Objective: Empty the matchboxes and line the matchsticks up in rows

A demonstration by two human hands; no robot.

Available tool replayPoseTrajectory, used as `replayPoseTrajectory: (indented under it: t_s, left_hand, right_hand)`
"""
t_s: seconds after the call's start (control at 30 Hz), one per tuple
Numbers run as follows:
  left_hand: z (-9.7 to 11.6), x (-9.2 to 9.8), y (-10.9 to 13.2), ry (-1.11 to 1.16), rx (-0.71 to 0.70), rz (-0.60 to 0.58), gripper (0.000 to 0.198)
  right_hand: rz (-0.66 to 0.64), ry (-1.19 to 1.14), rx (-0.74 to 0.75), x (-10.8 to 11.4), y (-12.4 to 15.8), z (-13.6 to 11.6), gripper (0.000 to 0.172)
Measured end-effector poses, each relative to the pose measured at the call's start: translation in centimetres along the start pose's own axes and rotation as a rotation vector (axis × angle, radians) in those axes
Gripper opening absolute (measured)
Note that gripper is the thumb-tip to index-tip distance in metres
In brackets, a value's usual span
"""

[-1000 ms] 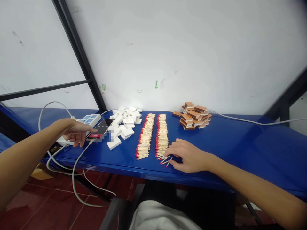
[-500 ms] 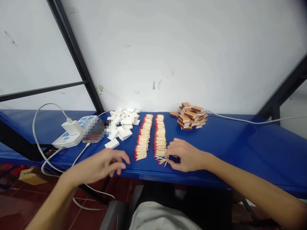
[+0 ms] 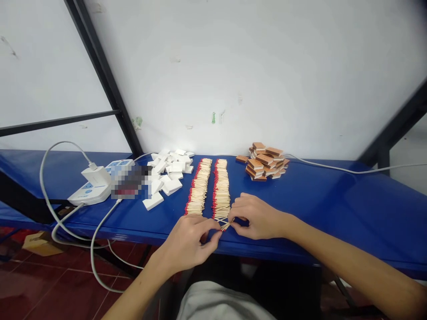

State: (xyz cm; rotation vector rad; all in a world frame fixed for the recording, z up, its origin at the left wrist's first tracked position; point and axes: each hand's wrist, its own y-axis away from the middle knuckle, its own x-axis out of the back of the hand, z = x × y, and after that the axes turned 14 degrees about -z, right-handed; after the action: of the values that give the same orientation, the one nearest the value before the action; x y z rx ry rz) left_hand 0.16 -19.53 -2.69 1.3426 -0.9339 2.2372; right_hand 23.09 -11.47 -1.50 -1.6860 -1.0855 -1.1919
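Two long rows of red-tipped matches lie on the blue table, a left row (image 3: 199,186) and a right row (image 3: 221,186). At the near end of the right row, my right hand (image 3: 255,216) pinches the plain ends of a few matches. My left hand (image 3: 193,238) has its thumb and forefinger closed at the red heads of those same matches, and it covers the near end of the left row. Behind it is a loose pile of white trays (image 3: 175,166). Brown matchbox sleeves with pale edges (image 3: 265,161) are heaped at the back, right of the rows.
A white power strip (image 3: 96,186) with a plugged-in charger and looping white cables (image 3: 96,235) is on the left, beside a blurred-out object. Black metal posts (image 3: 103,71) frame the table (image 3: 333,209). A white wall stands behind it.
My left hand has moved right, from beside the left row to the near end of the right row, and its fingers have closed on the match heads. My right hand has barely moved.
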Motion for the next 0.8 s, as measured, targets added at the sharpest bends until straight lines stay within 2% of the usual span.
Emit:
replayPoseTrajectory:
  t_s: [0.1,0.37,0.57,0.8]
  left_hand:
    - [-0.1,-0.9,-0.2,-0.056,0.018,0.101,0.009]
    - [-0.6,-1.8,0.0,-0.086,0.092,0.159,0.01]
    - [-0.6,-2.2,0.1,-0.198,0.116,0.043,0.025]
    - [-0.5,-2.2,0.3,-0.296,0.125,-0.04,0.028]
  right_hand:
    - [0.009,-0.005,0.0,0.2,0.0,-0.1,0.007]
    - [-0.021,0.005,-0.021,0.3,0.2,-0.1,0.007]
    - [-0.031,0.02,-0.041,0.3,0.2,-0.1,0.011]
    - [-0.037,0.009,-0.025,0.4,0.1,-0.1,0.009]
